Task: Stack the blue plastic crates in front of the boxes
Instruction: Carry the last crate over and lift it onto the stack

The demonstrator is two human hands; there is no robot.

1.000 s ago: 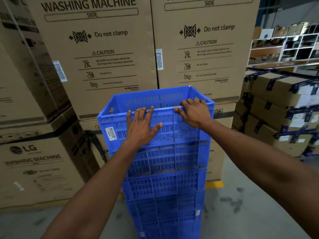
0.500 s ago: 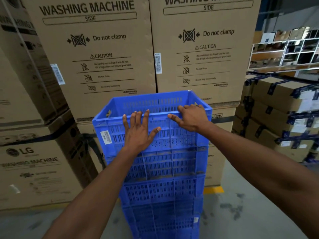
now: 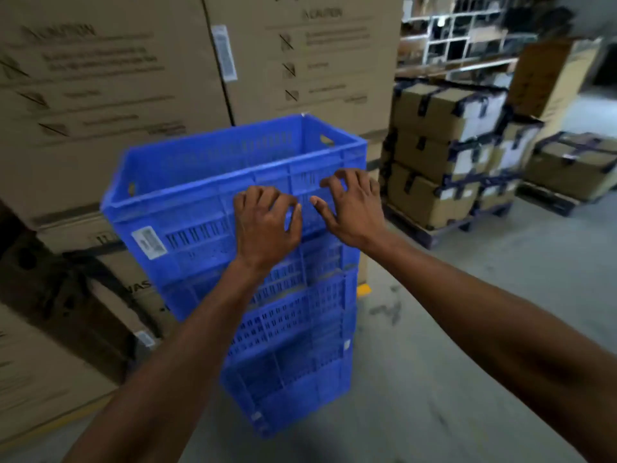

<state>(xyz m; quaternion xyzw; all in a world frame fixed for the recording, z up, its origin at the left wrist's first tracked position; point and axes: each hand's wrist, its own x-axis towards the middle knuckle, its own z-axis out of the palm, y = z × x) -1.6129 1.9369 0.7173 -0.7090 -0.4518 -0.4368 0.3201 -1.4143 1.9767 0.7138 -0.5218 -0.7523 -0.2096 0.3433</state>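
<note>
Seeing both my hands at the near wall of the top blue crate (image 3: 187, 208), left hand (image 3: 265, 227) and right hand (image 3: 350, 208) with fingers loosely curled, gripping nothing, crate sitting atop the blue stack (image 3: 293, 332) on the floor (image 3: 467, 329) before the cardboard boxes (image 3: 110, 95).

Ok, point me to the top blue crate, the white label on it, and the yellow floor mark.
top blue crate (image 3: 200, 208): head view, near rim left of the hands.
white label (image 3: 149, 242): head view, middle of the sticker on the crate's near wall.
yellow floor mark (image 3: 363, 290): head view, painted patch beside the stack.
</note>
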